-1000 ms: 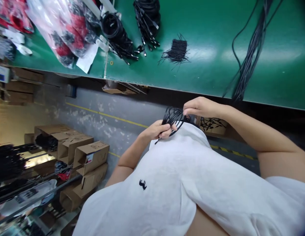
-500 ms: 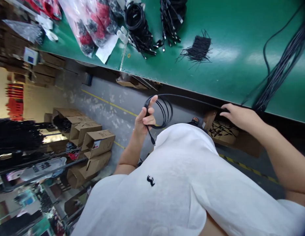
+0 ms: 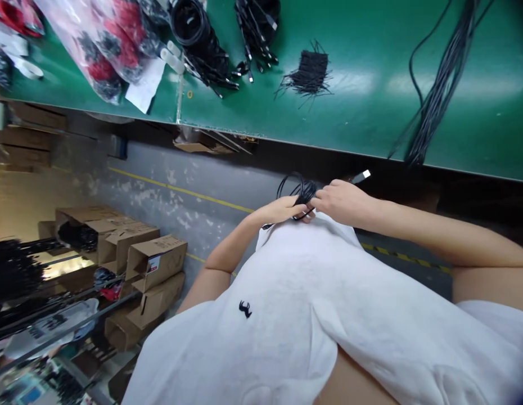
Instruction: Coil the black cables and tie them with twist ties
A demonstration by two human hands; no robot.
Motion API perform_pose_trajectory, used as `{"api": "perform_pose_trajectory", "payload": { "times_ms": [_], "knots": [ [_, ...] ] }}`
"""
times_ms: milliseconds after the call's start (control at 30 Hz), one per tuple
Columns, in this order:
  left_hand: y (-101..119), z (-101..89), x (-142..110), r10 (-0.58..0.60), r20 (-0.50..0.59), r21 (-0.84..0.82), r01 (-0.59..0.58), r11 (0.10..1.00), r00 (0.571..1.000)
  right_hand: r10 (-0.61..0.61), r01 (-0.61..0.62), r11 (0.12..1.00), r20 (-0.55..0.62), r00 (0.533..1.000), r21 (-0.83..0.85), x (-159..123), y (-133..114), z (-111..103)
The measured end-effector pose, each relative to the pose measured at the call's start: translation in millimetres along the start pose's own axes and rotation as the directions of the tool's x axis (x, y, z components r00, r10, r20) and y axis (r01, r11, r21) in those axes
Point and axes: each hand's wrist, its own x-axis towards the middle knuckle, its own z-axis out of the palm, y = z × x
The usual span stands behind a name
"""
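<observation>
A black USB cable (image 3: 304, 191), wound into a small coil, is between my two hands close to the front of my white shirt. My left hand (image 3: 284, 211) is closed around the coil's near side. At its other side my right hand (image 3: 343, 201) grips the cable with bent fingers. The cable's plug (image 3: 361, 176) with a pale metal tip sticks out beyond my right hand. Part of the coil is hidden behind the fingers.
On the green table (image 3: 363, 112) lie a pile of short black ties (image 3: 310, 72), coiled cables (image 3: 198, 45), more cables (image 3: 259, 34), a loose cable bundle (image 3: 441, 90) and plastic bags with red items (image 3: 113, 45). Cardboard boxes (image 3: 156, 261) stand on the floor at left.
My right hand has come left to meet my left hand at the coil, bringing the stretched cable length in. The coil is now bunched tighter. The view has shifted to the right.
</observation>
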Motion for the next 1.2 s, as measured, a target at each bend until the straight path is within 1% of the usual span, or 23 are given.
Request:
{"api": "perform_pose_trajectory", "payload": {
  "times_ms": [67,100,133,200,233,267,300,367,433,500,567,600,667,733,767,833,867,933,1000,1067,1100,1133,1200],
  "knots": [
    [1.8,0.2,-3.1,-0.004,0.103,-0.115,0.016,0.993,0.995,0.023,-0.022,1.0,-0.074,0.997,0.018,-7.3,0.8,0.0],
    [2.4,0.6,-4.6,0.011,0.108,-0.203,0.011,0.979,0.994,0.045,-0.039,0.999,-0.149,0.988,0.038,-12.7,-0.5,0.1],
    [3.3,1.0,-6.4,0.027,0.08,-0.293,-0.002,0.956,0.996,0.086,-0.072,0.995,-0.244,0.966,0.069,-18.9,-2.8,0.9],
    [5.7,1.6,-10.9,0.046,-0.033,-0.449,-0.056,0.892,0.998,0.249,-0.186,0.965,-0.407,0.879,0.187,-31.8,-9.0,6.4],
    [7.2,1.8,-13.7,0.049,-0.08,-0.502,-0.083,0.861,0.996,0.346,-0.243,0.93,-0.431,0.833,0.277,-36.6,-11.7,11.8],
    [8.9,2.3,-16.8,0.054,-0.11,-0.542,-0.105,0.834,0.992,0.427,-0.277,0.883,-0.405,0.809,0.378,-38.7,-13.5,18.9],
    [10.6,3.2,-19.9,0.067,-0.112,-0.57,-0.119,0.813,0.991,0.483,-0.288,0.827,-0.349,0.803,0.482,-37.4,-13.9,27.0],
    [13.5,6.4,-25.5,0.108,-0.028,-0.602,-0.104,0.792,0.994,0.515,-0.236,0.692,-0.238,0.823,0.682,-23.4,-10.2,42.6],
    [15.4,10.7,-30.1,0.138,0.127,-0.598,-0.036,0.801,0.982,0.473,-0.093,0.542,-0.212,0.855,0.835,1.6,-2.5,50.7],
    [15.7,13.2,-34.0,0.137,0.266,-0.554,0.035,0.832,0.954,0.375,0.048,0.398,-0.21,0.903,0.916,27.1,4.8,47.9],
    [13.9,11.1,-38.0,0.119,0.29,-0.499,0.044,0.866,0.95,0.29,0.093,0.282,-0.177,0.941,0.955,43.7,7.7,38.5],
    [12.2,8.3,-39.9,0.119,0.231,-0.481,0.007,0.876,0.966,0.3,0.09,0.23,-0.158,0.941,0.969,47.5,6.8,34.1],
    [7.7,0.7,-43.3,0.136,0.004,-0.455,-0.119,0.883,0.991,0.397,0.09,0.105,-0.125,0.909,0.99,49.0,-0.2,31.0],
    [2.5,-6.3,-45.7,0.157,-0.223,-0.442,-0.244,0.863,0.962,0.487,0.137,-0.094,-0.074,0.87,0.986,48.3,-12.8,38.2],
    [-0.1,-8.7,-46.5,0.163,-0.302,-0.448,-0.291,0.845,0.939,0.499,0.161,-0.207,-0.037,0.866,0.965,49.4,-20.4,44.9],
    [-5.5,-11.0,-47.5,0.154,-0.396,-0.482,-0.347,0.805,0.905,0.515,0.193,-0.438,0.069,0.854,0.878,56.4,-35.9,60.3],
    [-8.4,-11.5,-47.6,0.145,-0.427,-0.496,-0.365,0.788,0.892,0.531,0.205,-0.54,0.142,0.835,0.816,62.1,-42.7,67.0],
    [-14.7,-12.1,-47.0,0.128,-0.482,-0.509,-0.396,0.764,0.867,0.592,0.267,-0.671,0.282,0.755,0.691,75.8,-52.2,75.1],
    [-20.3,-13.2,-45.1,0.107,-0.548,-0.518,-0.437,0.735,0.829,0.674,0.368,-0.68,0.345,0.653,0.634,89.9,-56.4,75.0],
    [-22.6,-14.2,-41.7,0.072,-0.634,-0.529,-0.5,0.686,0.77,0.764,0.45,-0.596,0.298,0.572,0.665,102.4,-59.2,68.9],
    [-22.1,-14.1,-39.5,0.056,-0.678,-0.528,-0.539,0.656,0.733,0.786,0.467,-0.563,0.268,0.557,0.682,108.0,-61.5,65.0],
    [-20.5,-13.5,-37.1,0.048,-0.719,-0.519,-0.582,0.627,0.693,0.783,0.464,-0.559,0.255,0.567,0.687,113.4,-64.5,61.0],
    [-15.8,-10.7,-32.2,0.069,-0.779,-0.478,-0.661,0.579,0.623,0.728,0.429,-0.623,0.283,0.624,0.654,124.0,-71.2,54.5]
  ]
}}
